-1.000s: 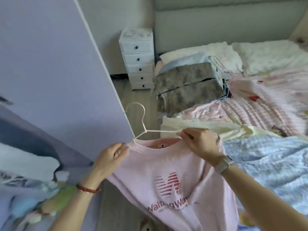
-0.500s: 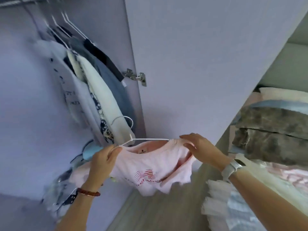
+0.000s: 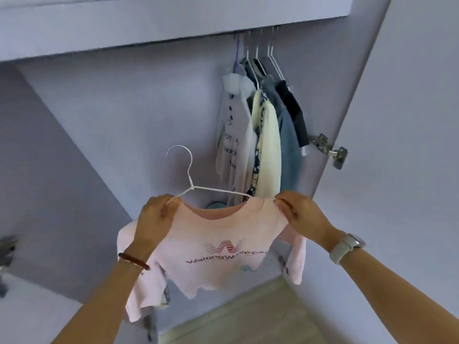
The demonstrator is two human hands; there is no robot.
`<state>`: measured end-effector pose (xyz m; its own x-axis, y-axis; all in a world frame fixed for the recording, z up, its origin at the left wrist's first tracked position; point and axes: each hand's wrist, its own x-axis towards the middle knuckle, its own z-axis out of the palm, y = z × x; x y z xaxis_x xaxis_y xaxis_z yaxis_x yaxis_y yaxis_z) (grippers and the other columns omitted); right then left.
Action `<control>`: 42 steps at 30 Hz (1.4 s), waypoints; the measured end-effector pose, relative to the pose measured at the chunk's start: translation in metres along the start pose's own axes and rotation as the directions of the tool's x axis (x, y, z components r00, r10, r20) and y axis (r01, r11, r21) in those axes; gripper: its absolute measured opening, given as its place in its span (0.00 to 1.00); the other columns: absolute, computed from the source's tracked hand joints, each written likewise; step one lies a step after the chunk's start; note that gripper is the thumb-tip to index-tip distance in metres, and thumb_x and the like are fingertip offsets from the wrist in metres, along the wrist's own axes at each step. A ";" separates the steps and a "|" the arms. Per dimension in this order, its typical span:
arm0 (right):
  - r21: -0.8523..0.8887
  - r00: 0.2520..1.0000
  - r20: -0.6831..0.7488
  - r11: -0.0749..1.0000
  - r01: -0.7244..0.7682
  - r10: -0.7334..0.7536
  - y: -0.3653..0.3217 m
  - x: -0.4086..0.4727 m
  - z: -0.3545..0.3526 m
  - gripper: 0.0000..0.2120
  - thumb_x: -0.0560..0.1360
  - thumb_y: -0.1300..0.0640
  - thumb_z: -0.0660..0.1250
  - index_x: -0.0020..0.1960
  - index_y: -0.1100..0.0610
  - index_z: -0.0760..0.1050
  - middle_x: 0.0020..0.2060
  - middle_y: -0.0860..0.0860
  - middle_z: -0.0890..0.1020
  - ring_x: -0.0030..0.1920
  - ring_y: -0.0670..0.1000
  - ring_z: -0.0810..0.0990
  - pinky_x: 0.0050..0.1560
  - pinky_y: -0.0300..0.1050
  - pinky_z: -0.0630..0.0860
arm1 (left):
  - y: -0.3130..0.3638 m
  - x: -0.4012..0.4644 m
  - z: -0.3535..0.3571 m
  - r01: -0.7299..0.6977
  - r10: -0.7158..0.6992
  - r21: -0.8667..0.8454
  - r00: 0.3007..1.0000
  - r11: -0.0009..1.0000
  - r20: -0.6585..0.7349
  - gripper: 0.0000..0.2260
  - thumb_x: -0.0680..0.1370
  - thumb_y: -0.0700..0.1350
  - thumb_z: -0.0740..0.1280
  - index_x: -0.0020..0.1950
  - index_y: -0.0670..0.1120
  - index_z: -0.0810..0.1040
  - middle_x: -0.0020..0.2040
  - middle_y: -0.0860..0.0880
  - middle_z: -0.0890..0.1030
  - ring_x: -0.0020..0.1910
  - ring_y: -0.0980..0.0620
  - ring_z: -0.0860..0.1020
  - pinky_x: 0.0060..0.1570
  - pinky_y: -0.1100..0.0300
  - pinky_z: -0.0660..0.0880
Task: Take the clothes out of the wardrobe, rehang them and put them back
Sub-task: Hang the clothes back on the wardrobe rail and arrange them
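A pink T-shirt (image 3: 218,247) with red lettering hangs on a white wire hanger (image 3: 191,184), held up in front of the open wardrobe. My left hand (image 3: 154,219) grips the shirt's left shoulder over the hanger arm. My right hand (image 3: 303,217) pinches the right shoulder. The hanger's hook points up and left, free in the air. Several garments (image 3: 263,135) hang on hangers from the rail at the wardrobe's upper right.
The lilac wardrobe door (image 3: 409,120) stands open on the right, with a metal hinge (image 3: 330,150). A shelf underside (image 3: 124,26) runs across the top. Wooden floor (image 3: 248,316) shows below. The rail left of the hung garments is bare.
The view swung from the bed to the wardrobe interior. Both hands raised the pink T-shirt on its hanger higher, now facing the hanging clothes.
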<state>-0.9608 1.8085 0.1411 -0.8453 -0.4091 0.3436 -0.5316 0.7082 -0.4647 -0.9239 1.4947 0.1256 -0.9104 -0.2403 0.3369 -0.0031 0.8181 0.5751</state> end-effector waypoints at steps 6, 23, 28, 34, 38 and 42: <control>-0.015 0.991 -0.044 0.992 0.124 -0.125 -0.031 0.050 0.002 0.10 0.78 0.55 0.61 0.48 0.60 0.79 0.34 0.58 0.83 0.35 0.60 0.80 0.37 0.47 0.71 | 0.011 0.035 -0.002 0.173 -0.161 0.066 0.975 0.983 -0.157 0.17 0.79 0.51 0.60 0.62 0.43 0.75 0.54 0.39 0.77 0.56 0.38 0.72 0.57 0.46 0.67; 0.444 0.855 -0.410 0.888 -0.116 0.317 -0.072 0.171 0.002 0.21 0.78 0.57 0.59 0.27 0.54 0.61 0.24 0.54 0.70 0.29 0.56 0.70 0.32 0.47 0.66 | 0.135 0.106 -0.094 -0.173 0.466 0.500 0.694 0.848 -0.550 0.23 0.76 0.47 0.57 0.72 0.49 0.65 0.72 0.37 0.62 0.72 0.38 0.56 0.68 0.41 0.52; 0.430 0.789 -0.472 0.884 -0.184 0.394 -0.073 0.220 -0.002 0.16 0.79 0.54 0.57 0.41 0.64 0.74 0.36 0.64 0.80 0.39 0.62 0.77 0.34 0.45 0.64 | 0.133 0.145 -0.098 -0.061 0.435 0.595 0.742 0.801 -0.510 0.28 0.77 0.49 0.60 0.75 0.51 0.54 0.75 0.38 0.53 0.73 0.35 0.47 0.67 0.34 0.44; 0.272 0.829 -0.351 0.895 -0.354 0.435 -0.059 0.255 0.009 0.19 0.80 0.50 0.50 0.53 0.65 0.70 0.45 0.65 0.79 0.46 0.65 0.78 0.37 0.47 0.65 | 0.114 0.166 -0.087 0.013 0.488 0.676 0.683 0.737 -0.544 0.31 0.76 0.59 0.56 0.75 0.52 0.49 0.74 0.41 0.48 0.72 0.37 0.46 0.64 0.33 0.43; 0.298 0.853 -0.299 0.891 -0.342 0.427 -0.053 0.246 0.025 0.15 0.80 0.54 0.51 0.57 0.66 0.67 0.50 0.65 0.79 0.50 0.65 0.77 0.43 0.51 0.71 | 0.109 0.170 -0.084 0.016 0.531 0.703 0.644 0.711 -0.551 0.32 0.75 0.62 0.55 0.75 0.52 0.51 0.73 0.41 0.49 0.71 0.36 0.48 0.63 0.32 0.45; 0.268 0.898 -0.313 0.936 -0.230 0.310 -0.050 0.229 0.026 0.16 0.78 0.61 0.55 0.64 0.64 0.68 0.64 0.60 0.72 0.63 0.61 0.71 0.58 0.49 0.68 | 0.110 0.172 -0.085 -0.007 0.541 0.694 0.632 0.720 -0.555 0.33 0.75 0.62 0.59 0.75 0.52 0.51 0.73 0.41 0.49 0.71 0.36 0.48 0.63 0.32 0.45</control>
<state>-1.1296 1.6640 0.2215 -0.9071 0.0324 0.4196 -0.3174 0.6021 -0.7326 -1.0455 1.4997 0.3100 -0.3479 0.0005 0.9375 -0.2826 0.9534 -0.1054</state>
